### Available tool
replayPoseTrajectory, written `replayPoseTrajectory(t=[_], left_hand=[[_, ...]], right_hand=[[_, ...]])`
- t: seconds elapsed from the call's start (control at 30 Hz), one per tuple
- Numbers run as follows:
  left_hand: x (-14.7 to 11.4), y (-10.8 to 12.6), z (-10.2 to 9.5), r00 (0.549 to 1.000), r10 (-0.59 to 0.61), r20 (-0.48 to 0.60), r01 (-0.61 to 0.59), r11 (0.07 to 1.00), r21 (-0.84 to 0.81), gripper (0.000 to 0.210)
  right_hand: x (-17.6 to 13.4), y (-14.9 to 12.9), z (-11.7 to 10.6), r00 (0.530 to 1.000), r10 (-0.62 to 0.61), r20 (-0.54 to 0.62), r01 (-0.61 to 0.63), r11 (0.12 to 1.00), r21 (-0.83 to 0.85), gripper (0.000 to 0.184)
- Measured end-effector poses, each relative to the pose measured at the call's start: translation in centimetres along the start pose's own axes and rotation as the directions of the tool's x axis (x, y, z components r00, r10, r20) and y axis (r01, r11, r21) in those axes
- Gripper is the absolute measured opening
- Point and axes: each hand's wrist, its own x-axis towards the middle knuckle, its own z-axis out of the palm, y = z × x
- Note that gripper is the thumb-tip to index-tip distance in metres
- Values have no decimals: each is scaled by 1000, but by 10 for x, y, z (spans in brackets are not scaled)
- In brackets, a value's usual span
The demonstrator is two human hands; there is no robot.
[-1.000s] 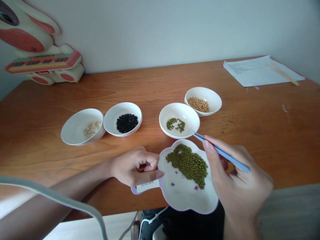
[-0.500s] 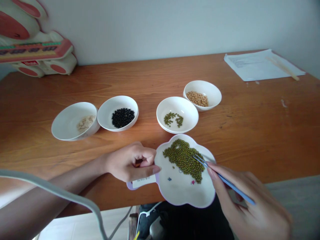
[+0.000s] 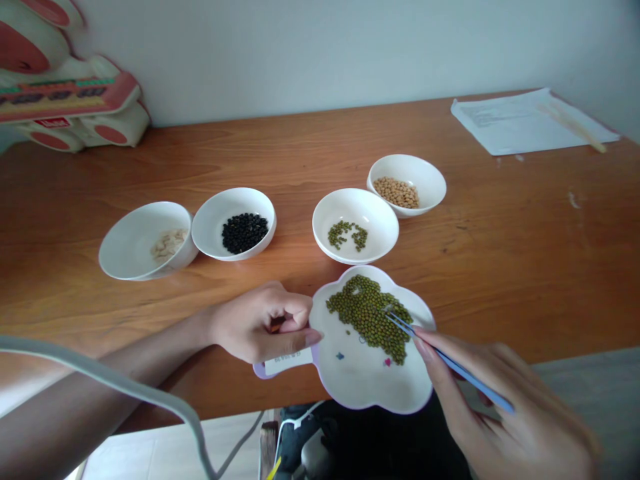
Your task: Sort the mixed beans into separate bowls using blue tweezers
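My left hand (image 3: 270,323) is closed on the left rim of a white flower-shaped plate (image 3: 367,387) with a lilac edge, thumb on top, beside its labelled handle (image 3: 287,362). Green mung beans (image 3: 367,310) cover the plate's upper part. Between the thumb and fingers of my right hand (image 3: 505,393) are blue tweezers (image 3: 473,380), their tips among the beans. Whether the tips pinch a bean is too small to tell. Just beyond the plate stands a white bowl (image 3: 383,243) with a few green beans (image 3: 345,235) at its bottom.
A bowl of tan beans (image 3: 425,190) stands behind the green-bean bowl. To the left are bowls of black beans (image 3: 213,223) and pale flat pieces (image 3: 123,243). Papers (image 3: 525,123) lie far right, a toy figure (image 3: 95,100) far left. A grey cable (image 3: 125,387) crosses the left forearm.
The view has shifted slightly. Both hands keep their grips, and the tweezer tips stay at nearly the same spot among the green beans.
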Motion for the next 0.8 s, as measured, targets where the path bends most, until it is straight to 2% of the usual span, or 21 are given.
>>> replayPoseTrajectory(t=[0.3,0.47,0.63,0.8], left_hand=[[-1,0,0,1000,-7,7,7,1000,-6,42],[-1,0,0,1000,-18,3,17,1000,20,42],[-1,0,0,1000,-6,5,6,1000,-5,42],[0,0,0,1000,-22,14,22,1000,-16,42]], right_hand=[[4,-2,3,1000,-7,-11,7,1000,10,19],[3,-3,5,999,33,-8,-33,999,11,18],[1,-4,3,1000,8,-15,-8,1000,27,19],[11,-8,3,993,60,-106,-52,996,77,25]])
